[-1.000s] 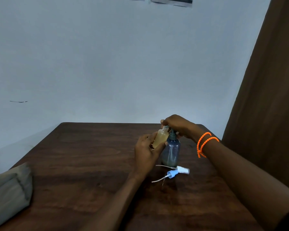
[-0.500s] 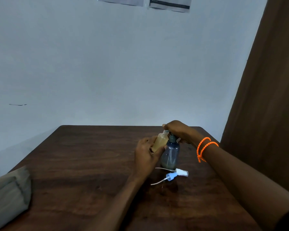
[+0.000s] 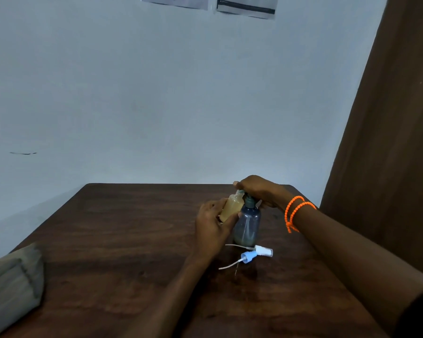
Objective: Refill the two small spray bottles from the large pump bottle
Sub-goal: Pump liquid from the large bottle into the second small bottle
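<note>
The large pump bottle (image 3: 247,224), bluish-grey and see-through, is standing upright on the dark wooden counter (image 3: 122,240), somewhat right of the counter's middle. Its dark pump head is being covered from above by the right hand (image 3: 260,190), whose fingers are curled down over the top of the pump; the spout itself is mostly hidden beneath them. A small spray bottle (image 3: 232,206), open at the neck and filled with a yellowish liquid, is being gripped by the left hand (image 3: 211,225) at about 10 o'clock from the pump bottle. It is being held tilted, with its mouth leaning up toward the pump head, and its side is touching or nearly touching the shoulder of the larger bottle. Whether the spout is actually meeting the open neck cannot be told.

At about 5 o'clock from the pump bottle, two detached sprayer tops are lying on the counter, each with a thin dip tube trailing to the left: a white sprayer top (image 3: 263,251) nearer the bottle and a blue sprayer top (image 3: 248,257) just beside it, on the near side. An orange beaded bracelet (image 3: 294,212) is being worn looped twice around the right wrist. A folded grey cloth (image 3: 10,284) is lying at the counter's left edge, well apart from the bottles.
</note>
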{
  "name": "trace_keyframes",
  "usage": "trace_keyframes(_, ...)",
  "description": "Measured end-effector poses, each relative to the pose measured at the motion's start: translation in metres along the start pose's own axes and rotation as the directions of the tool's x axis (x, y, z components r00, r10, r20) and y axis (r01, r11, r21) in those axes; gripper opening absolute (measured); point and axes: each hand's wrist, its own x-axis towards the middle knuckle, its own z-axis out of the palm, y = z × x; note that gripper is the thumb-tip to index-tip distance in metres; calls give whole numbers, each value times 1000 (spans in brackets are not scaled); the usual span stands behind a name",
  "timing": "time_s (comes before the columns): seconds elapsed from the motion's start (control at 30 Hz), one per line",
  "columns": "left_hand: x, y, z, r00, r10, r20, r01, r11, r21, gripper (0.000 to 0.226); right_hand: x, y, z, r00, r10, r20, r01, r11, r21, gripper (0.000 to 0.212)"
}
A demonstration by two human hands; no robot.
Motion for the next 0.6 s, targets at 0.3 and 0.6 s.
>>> trace_keyframes(0.3,0,1,-1,1000,5,13,-5,1000,19,47,2,1,0,1000,9,-4,-9,1000,16,35)
trace_keyframes(0.6,1,2,-2,1000,3,28,-3,1000,13,44,-4,-1,0,999,37,9,-36,999,-19,35)
